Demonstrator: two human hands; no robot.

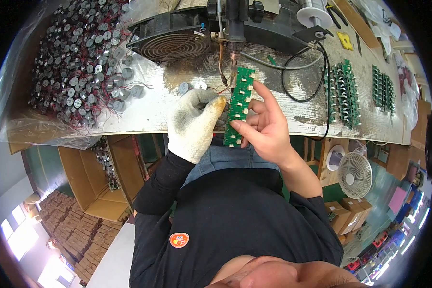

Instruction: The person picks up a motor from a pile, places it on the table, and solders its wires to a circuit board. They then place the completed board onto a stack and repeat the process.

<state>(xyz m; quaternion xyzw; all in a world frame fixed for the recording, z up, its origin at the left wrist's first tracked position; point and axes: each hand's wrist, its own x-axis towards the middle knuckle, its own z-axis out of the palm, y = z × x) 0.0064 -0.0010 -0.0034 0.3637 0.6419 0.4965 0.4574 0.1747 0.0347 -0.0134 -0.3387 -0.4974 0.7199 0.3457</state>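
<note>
My right hand (pixel 263 124), bare, grips a long green circuit board (pixel 240 103) with a row of small white connectors along it. The board stands nearly upright in view, its top end beside the soldering iron's tip (pixel 233 56). In a white glove with a stained thumb, my left hand (pixel 197 117) is closed close to the board's left edge. Thin red wire (pixel 222 90) shows just above its fingers; what they pinch is hidden. Two small round metal parts (pixel 184 88) lie on the bench just beyond the glove.
A big heap of round metal parts with red wires (pixel 81 62) covers the bench's left. Behind are a black fan (pixel 175 46) and a solder spool (pixel 314 14). A black cable (pixel 327 81) loops at right, near rows of finished-looking green boards (pixel 343 96). Cardboard boxes (pixel 89 177) stand below.
</note>
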